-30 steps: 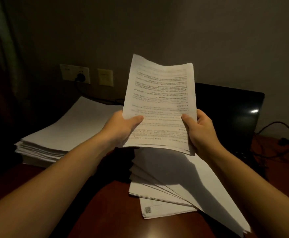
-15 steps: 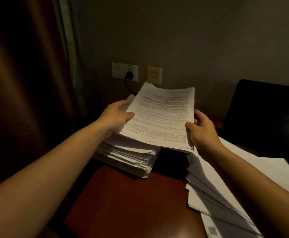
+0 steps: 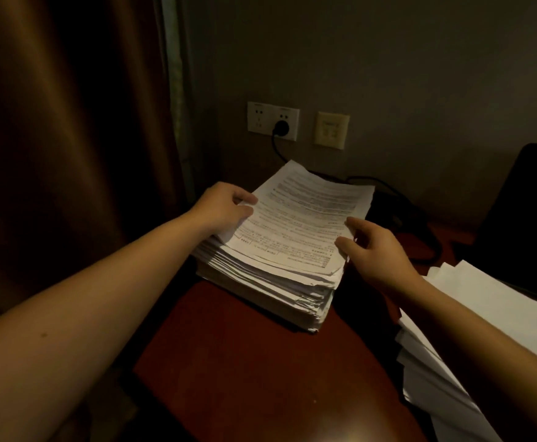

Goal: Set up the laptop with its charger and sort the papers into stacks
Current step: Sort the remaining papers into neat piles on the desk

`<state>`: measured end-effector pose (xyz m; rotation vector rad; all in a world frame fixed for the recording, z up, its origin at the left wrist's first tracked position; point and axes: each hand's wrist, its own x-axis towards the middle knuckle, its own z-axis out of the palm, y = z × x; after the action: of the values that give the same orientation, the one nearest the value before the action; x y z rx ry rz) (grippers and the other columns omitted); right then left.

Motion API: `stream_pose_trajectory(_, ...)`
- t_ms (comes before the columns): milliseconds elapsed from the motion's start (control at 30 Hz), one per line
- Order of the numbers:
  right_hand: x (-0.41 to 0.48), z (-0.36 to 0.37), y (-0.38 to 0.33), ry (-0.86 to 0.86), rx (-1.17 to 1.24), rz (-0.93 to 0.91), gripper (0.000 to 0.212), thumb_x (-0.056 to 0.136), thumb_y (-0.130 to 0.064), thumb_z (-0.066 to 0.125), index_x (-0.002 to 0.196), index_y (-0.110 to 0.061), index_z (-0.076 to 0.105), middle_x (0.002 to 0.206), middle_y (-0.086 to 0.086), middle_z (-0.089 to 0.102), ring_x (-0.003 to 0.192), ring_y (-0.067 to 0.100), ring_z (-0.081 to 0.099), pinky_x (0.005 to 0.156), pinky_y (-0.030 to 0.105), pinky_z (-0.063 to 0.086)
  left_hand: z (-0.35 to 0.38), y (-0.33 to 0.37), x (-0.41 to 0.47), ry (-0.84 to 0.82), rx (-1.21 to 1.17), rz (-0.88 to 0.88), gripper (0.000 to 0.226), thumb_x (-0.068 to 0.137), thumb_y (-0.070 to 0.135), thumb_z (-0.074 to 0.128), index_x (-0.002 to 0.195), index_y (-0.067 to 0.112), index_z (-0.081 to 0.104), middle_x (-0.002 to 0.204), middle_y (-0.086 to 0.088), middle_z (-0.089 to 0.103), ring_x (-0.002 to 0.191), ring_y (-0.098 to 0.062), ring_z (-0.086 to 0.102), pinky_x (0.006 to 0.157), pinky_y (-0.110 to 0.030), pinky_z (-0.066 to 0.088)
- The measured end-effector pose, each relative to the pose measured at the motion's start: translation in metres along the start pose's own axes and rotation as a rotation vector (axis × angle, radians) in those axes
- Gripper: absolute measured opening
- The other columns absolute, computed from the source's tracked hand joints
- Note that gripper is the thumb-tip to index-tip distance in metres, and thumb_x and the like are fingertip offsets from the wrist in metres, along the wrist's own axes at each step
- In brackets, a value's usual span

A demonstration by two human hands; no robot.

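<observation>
Left grip [image 3: 225, 208] pinches the left edge of the top sheets [image 3: 305, 218]; right grip [image 3: 375, 250] loose, thumb and forefinger touching their right edge. Near right: fanned pile [image 3: 483, 301] on the tabletop [image 3: 244, 362]. Sheets lie on the tall stack [image 3: 279, 291], mid-tabletop. Beyond: dark laptop [image 3: 528, 218] at right; cable [image 3: 278, 148] plugged into wall socket [image 3: 273, 121].

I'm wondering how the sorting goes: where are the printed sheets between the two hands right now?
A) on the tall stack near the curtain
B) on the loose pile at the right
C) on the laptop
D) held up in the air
A: the printed sheets lie flat on the tall stack. The left hand holds their left edge and the right hand touches their right edge.
</observation>
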<state>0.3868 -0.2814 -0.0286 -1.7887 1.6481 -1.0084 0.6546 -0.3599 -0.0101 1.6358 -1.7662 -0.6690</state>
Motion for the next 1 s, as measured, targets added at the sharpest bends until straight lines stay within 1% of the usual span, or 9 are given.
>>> stream_pose_trajectory(67,0.001,0.002,0.008,-0.065,-0.335,-0.019,0.057,0.096,-0.044,0.056,0.147,-0.022,0.041,0.140,0.005,0.048,0.118,0.020,0.053,0.093,0.035,0.052,0.002,-0.004,0.002,-0.018,0.116,-0.012,0.031,0.096,0.023,0.067,0.127,0.023,0.068,0.132,0.000,0.061,0.113,-0.017,0.061,0.085,-0.022,0.048)
stream_pose_trajectory(133,-0.001,0.005,0.015,-0.074,-0.575,-0.024,0.063,0.094,-0.061,0.046,0.148,-0.030,0.035,0.155,0.010,0.026,0.141,0.030,0.029,0.112,0.050,0.034,0.006,-0.004,0.001,-0.044,0.262,0.016,0.029,0.094,0.023,0.069,0.122,0.027,0.070,0.134,0.003,0.059,0.118,-0.018,0.058,0.097,-0.030,0.049)
stream_pose_trajectory(200,-0.002,0.007,0.019,-0.089,-0.649,-0.083,0.061,0.096,-0.065,0.035,0.147,-0.032,0.032,0.163,0.006,0.012,0.150,0.031,0.011,0.117,0.054,0.019,0.010,-0.001,0.000,-0.125,0.343,0.117,0.030,0.092,0.016,0.070,0.113,0.036,0.073,0.134,0.007,0.057,0.123,-0.017,0.055,0.106,-0.033,0.047)
stream_pose_trajectory(333,0.002,0.002,0.021,-0.239,-0.608,-0.095,0.067,0.096,-0.069,0.026,0.151,-0.031,0.023,0.163,-0.001,0.017,0.140,0.026,0.035,0.113,0.055,0.030,0.015,0.024,-0.013,-0.307,0.450,0.153,0.037,0.093,0.022,0.064,0.126,0.038,0.065,0.146,0.006,0.049,0.132,-0.018,0.048,0.111,-0.035,0.041)
stream_pose_trajectory(467,0.003,-0.021,0.017,-0.355,-0.587,-0.071,0.067,0.096,-0.067,0.035,0.153,-0.033,0.028,0.163,-0.002,0.019,0.145,0.024,0.028,0.116,0.050,0.030,0.036,0.052,-0.025,-0.315,0.674,0.098,0.062,0.093,0.059,0.052,0.145,0.024,0.044,0.151,-0.003,0.039,0.132,-0.025,0.046,0.107,-0.041,0.041)
stream_pose_trajectory(567,-0.015,-0.046,0.018,-0.304,-0.542,-0.215,0.047,0.100,-0.051,0.041,0.140,-0.026,0.050,0.142,-0.002,0.051,0.130,0.015,0.045,0.107,0.037,0.042,0.060,0.070,-0.030,-0.301,0.788,0.020,0.067,0.098,0.055,0.040,0.153,0.016,0.031,0.156,-0.010,0.037,0.137,-0.031,0.042,0.114,-0.047,0.033)
stream_pose_trajectory(667,-0.042,-0.076,0.035,-0.226,-0.556,-0.245,0.036,0.102,-0.044,0.045,0.128,-0.025,0.060,0.128,-0.005,0.058,0.120,0.010,0.050,0.098,0.027,0.042,0.078,0.092,-0.041,-0.256,0.825,0.053,0.050,0.097,0.042,0.044,0.141,0.018,0.047,0.143,-0.009,0.052,0.127,-0.032,0.050,0.109,-0.050,0.036)
stream_pose_trajectory(867,-0.102,-0.145,0.089,-0.075,-0.639,-0.100,0.032,0.100,-0.041,0.048,0.120,-0.023,0.065,0.126,-0.003,0.060,0.118,0.013,0.051,0.098,0.029,0.044,0.122,0.151,-0.103,-0.034,0.417,0.628,0.038,0.100,0.033,0.049,0.136,0.025,0.058,0.136,0.003,0.057,0.125,-0.018,0.051,0.103,-0.035,0.041)
stream_pose_trajectory(1000,-0.150,-0.180,0.110,-0.075,-0.752,-0.041,0.056,0.095,-0.061,0.035,0.126,-0.024,0.064,0.137,-0.001,0.058,0.135,0.018,0.043,0.112,0.036,0.035,0.178,0.159,-0.144,-0.477,0.495,0.869,0.050,0.103,0.051,0.042,0.151,0.035,0.040,0.161,0.004,0.033,0.149,-0.016,0.023,0.118,-0.035,0.022)
